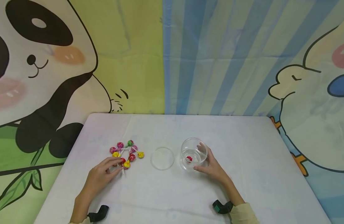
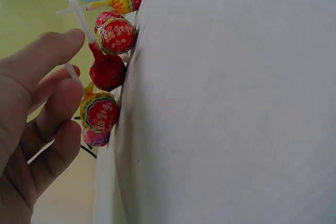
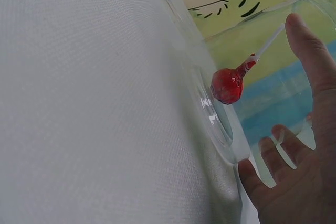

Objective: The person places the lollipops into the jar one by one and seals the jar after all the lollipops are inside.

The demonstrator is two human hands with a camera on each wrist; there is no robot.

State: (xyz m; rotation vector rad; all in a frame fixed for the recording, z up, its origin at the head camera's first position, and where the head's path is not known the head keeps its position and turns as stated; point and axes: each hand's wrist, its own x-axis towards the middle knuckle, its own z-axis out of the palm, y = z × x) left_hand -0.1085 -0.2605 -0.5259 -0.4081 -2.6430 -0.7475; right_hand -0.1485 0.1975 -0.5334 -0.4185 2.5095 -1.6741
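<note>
On the left of the table my left hand (image 1: 103, 172) reaches the near side of a group of lollipops (image 1: 131, 157). Its thumb and fingers stand apart around a red lollipop (image 2: 108, 72), with a gap between them; whether they touch its stick is unclear. Yellow-and-red lollipops (image 2: 100, 113) lie close to the fingertips. My right hand (image 1: 213, 168) holds a clear round jar (image 1: 193, 149) from its right side, thumb in front and fingers behind. Inside the jar is one red lollipop (image 3: 227, 86), its white stick leaning up toward the rim.
A clear round lid (image 1: 162, 158) lies flat between the lollipops and the jar. White cloth covers the table (image 1: 166, 196). Behind it hangs a printed curtain (image 1: 216, 62) with cartoon animals.
</note>
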